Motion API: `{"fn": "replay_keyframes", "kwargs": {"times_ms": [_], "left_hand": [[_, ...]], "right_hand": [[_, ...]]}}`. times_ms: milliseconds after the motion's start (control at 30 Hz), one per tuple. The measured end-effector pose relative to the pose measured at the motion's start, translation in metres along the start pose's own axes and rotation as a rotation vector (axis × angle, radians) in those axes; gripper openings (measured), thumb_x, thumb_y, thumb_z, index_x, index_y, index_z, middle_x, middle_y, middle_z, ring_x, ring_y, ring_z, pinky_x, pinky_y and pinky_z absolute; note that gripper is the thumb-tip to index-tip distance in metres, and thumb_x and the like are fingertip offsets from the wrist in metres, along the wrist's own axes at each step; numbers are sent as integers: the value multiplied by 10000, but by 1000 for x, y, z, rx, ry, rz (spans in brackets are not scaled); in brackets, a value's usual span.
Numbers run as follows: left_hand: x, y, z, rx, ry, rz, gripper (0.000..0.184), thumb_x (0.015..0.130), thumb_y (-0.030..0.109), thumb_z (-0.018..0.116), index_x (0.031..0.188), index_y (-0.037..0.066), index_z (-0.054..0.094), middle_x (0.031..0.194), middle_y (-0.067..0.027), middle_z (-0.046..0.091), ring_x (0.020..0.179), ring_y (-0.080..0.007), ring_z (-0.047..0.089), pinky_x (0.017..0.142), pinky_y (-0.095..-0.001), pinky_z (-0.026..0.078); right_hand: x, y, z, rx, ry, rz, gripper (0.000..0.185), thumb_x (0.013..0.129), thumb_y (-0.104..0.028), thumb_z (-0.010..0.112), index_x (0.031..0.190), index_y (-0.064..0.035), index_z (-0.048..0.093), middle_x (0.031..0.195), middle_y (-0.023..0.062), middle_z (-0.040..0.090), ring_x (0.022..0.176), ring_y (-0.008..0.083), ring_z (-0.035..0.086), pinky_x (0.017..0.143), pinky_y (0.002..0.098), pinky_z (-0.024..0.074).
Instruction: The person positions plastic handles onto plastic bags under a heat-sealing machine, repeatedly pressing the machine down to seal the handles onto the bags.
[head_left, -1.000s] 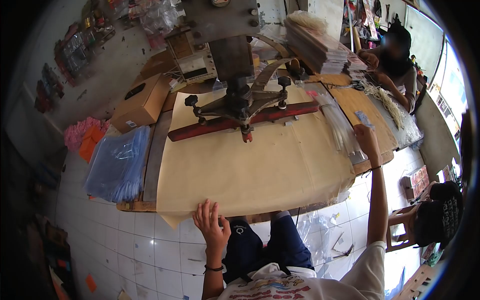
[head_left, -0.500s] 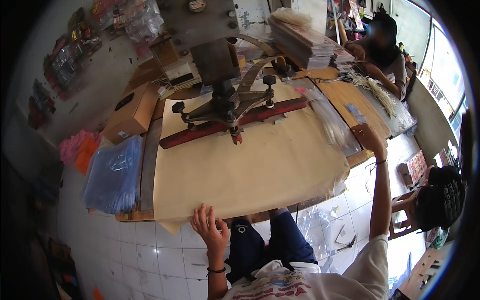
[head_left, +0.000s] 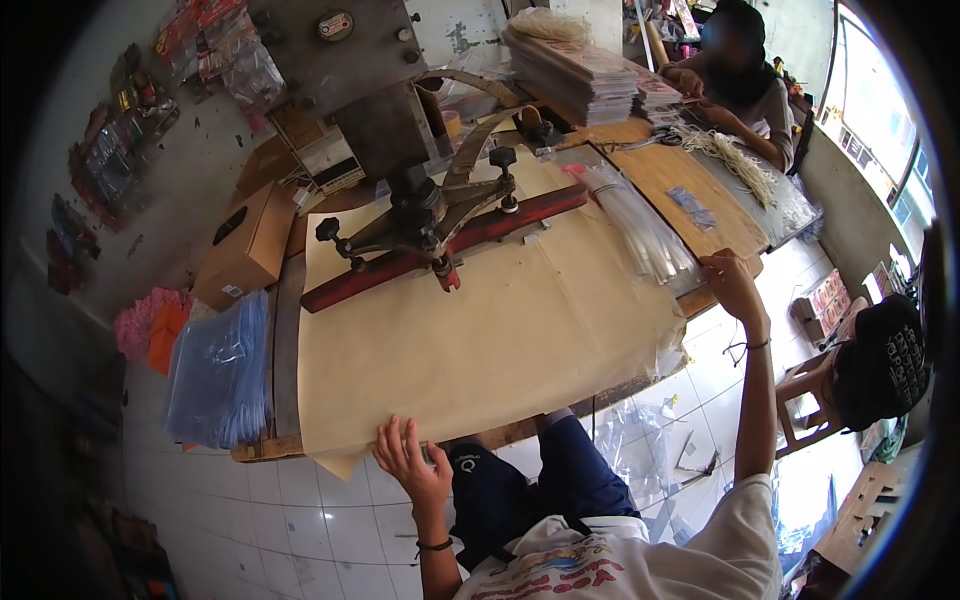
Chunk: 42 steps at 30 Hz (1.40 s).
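A large sheet of tan paper (head_left: 480,340) covers the table under a heat press-like machine with a long red bar (head_left: 390,268). My left hand (head_left: 412,462) rests at the sheet's front edge with its fingers spread. At the table's right front corner is my right hand (head_left: 736,287), its fingers bent and drawn together; what they hold, if anything, is too small to make out. Close to that hand lies a bundle of clear plastic strips (head_left: 640,225). Small metal pieces (head_left: 537,233) sit on the paper beside the bar.
At left are a stack of bluish plastic sleeves (head_left: 215,370) and a cardboard box (head_left: 243,245). Stacked printed sheets (head_left: 575,75) stand at the back. Another person (head_left: 740,80) sits at the far right, by pale cords (head_left: 735,160). A stool (head_left: 805,405) is right.
The view has shifted, so the table and machine appear farther left. My right hand has come slightly toward me. My left hand stays at the paper's front edge.
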<state>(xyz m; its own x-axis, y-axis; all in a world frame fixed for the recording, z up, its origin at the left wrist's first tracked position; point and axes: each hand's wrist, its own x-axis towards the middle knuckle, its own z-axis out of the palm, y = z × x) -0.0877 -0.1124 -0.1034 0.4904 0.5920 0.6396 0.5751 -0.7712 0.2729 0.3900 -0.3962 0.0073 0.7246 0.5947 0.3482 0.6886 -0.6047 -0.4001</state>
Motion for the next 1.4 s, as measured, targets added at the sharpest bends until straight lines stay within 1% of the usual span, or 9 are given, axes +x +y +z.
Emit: {"fn": "replay_keyframes", "kwargs": {"times_ms": [467,567,767,900,1000,1067,1167,1233,1400], "left_hand": [[2,1,2,15,28,7,563,867,106,578,1417,44,475,1513,-195,427,1436,-443,331,1192,-637,156],[2,2,1,15,16,5,562,868,105,577,1418,44,474,1513,-196,426,1436,-446,330,1191,-638,157],[1,1,1,16,14,4,571,865,103,583,1421,46,469,1513,-198,423,1436,-449,329,1190,-639,157],[2,2,1,21,19,1,570,857,96,584,1413,45,467,1503,-199,428,1432,-454,330,1187,-644,157],[0,1,3,20,14,-20,535,869,121,586,1391,65,482,1497,-200,429,1415,-452,340,1174,-654,165],[1,1,3,30,15,-22,512,877,137,590,1375,75,491,1489,-200,432,1402,-449,348,1165,-660,175],[1,3,3,45,19,-16,549,849,78,582,1385,43,471,1492,-208,427,1423,-464,324,1177,-655,171],[-1,0,10,49,67,-4,502,872,115,584,1362,63,486,1478,-198,434,1411,-455,335,1165,-658,184],[-6,-4,22,64,135,11,480,879,134,579,1342,66,472,1464,-194,419,1405,-464,319,1158,-668,182]], "right_hand": [[-13,-25,8,74,141,111,194,918,-111,673,996,56,733,952,174,682,845,286,668,784,375,524],[-14,-32,3,118,131,145,198,902,-121,642,944,49,733,971,230,674,934,362,663,858,419,510],[20,-25,0,163,222,111,205,930,-153,633,1022,-1,736,923,197,694,843,344,686,795,437,531],[93,-16,12,75,117,77,226,958,-197,641,1098,-40,724,981,177,735,888,312,704,763,399,539],[140,-6,36,132,-5,-100,228,958,-188,612,1108,-61,727,1022,184,736,941,338,703,788,415,542],[158,-5,51,46,-65,-69,236,950,-161,593,1119,-66,728,1017,176,738,944,344,701,808,420,544],[169,-8,52,-19,-134,-44,268,931,-124,560,1131,-75,732,1027,175,739,956,340,698,856,427,541],[173,-2,52,-8,-196,-23,274,938,-129,542,1115,-101,750,1066,179,734,998,350,689,900,433,534],[140,5,26,125,-306,-44,250,929,-116,580,1094,-75,764,1055,166,744,979,311,701,875,397,543]]}}
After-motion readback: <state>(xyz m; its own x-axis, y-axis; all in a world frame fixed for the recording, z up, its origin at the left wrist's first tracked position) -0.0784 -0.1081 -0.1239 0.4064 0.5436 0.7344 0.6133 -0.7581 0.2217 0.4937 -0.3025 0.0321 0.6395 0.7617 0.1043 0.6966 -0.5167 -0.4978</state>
